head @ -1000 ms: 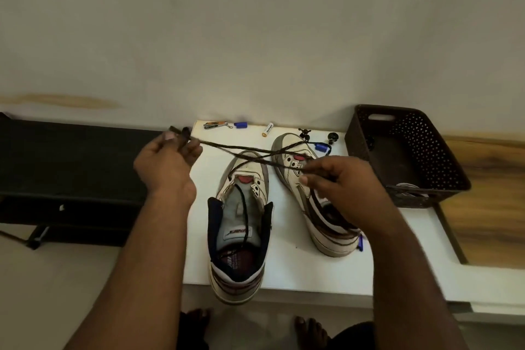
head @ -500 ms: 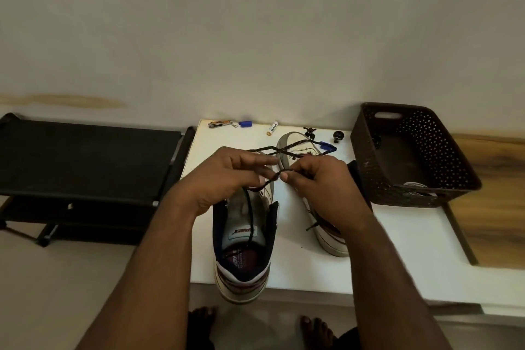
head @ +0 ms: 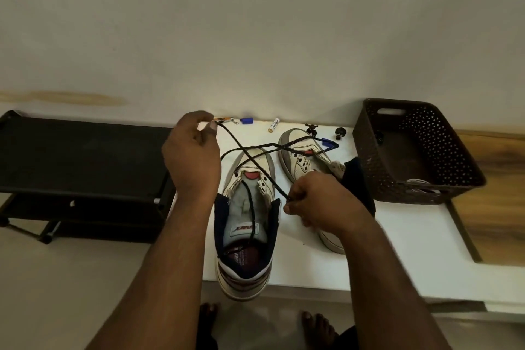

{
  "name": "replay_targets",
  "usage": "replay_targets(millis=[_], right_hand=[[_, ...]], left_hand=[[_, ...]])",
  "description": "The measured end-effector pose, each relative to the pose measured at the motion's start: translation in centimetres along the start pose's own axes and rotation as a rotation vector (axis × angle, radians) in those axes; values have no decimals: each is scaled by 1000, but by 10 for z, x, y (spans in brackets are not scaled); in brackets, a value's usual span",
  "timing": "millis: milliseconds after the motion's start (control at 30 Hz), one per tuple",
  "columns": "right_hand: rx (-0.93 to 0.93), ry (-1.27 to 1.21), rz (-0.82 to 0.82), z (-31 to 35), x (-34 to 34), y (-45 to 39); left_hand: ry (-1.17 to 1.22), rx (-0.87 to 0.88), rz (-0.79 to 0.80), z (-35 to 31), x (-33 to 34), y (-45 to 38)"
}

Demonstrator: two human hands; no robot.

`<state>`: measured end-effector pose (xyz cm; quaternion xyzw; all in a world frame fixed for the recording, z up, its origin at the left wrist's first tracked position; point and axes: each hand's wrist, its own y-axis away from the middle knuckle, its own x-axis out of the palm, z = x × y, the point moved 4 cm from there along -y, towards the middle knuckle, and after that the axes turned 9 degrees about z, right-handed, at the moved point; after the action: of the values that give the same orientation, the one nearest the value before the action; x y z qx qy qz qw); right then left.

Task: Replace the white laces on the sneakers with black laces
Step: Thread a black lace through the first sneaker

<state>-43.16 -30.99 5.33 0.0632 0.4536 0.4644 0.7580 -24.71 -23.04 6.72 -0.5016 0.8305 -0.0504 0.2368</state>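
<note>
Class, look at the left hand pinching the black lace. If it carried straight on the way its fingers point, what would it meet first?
The left hand points away toward the wall. First in line looks to be the small metal tool lying just past its fingertips, though depth is hard to judge from one view.

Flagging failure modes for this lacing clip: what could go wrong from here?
1. The left sneaker overhangs the near edge of the white table; a tug on the black lace could drag it off.
2. The lace strands cross between the left hand and right hand, and a loose length lies inside the shoe, so they may tangle.
3. The taut lace passes near the battery and the blue cap; a sweep could knock them.
</note>
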Motion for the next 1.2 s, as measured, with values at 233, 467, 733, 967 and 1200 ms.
replay_targets(millis=[233,467,733,967,1200], right_hand=[[-86,-166,-516,4,-7,-27],[-163,-82,-537,7,14,-61],[-130,-354,-578,-8,29,-75],[-146,-477,-652,-12,33,-77],[-143,-462,-616,-15,34,-81]], left_hand=[[-241,-186,610,7,42,13],[-806,-293,851,26,75,24],[-666,-312,721,41,69,28],[-590,-415,869,44,76,29],[-441,-387,737,42,73,36]])
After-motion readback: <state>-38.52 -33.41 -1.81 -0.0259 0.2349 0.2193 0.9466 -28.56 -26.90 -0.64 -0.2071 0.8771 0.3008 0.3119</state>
